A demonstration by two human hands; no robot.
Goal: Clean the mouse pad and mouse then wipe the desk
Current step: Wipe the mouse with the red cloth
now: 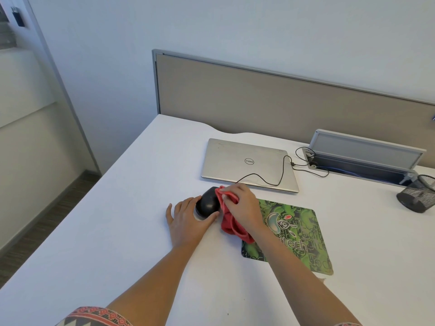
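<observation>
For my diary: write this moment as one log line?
step: mouse cleaning | left hand: holds mouse | right hand: presses red cloth on mouse

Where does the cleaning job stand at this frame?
In hand: the left hand holds the black mouse on the desk while the right hand presses a red cloth against it. Whether the green mouse pad is already clean cannot be told. Wiping the desk looks left.

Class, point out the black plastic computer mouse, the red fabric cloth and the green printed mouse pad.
Black plastic computer mouse (pixel 208 204), head view, on its glossy top.
Red fabric cloth (pixel 228 228), head view, on its lower fold.
Green printed mouse pad (pixel 303 231), head view, on its printed middle.
</observation>
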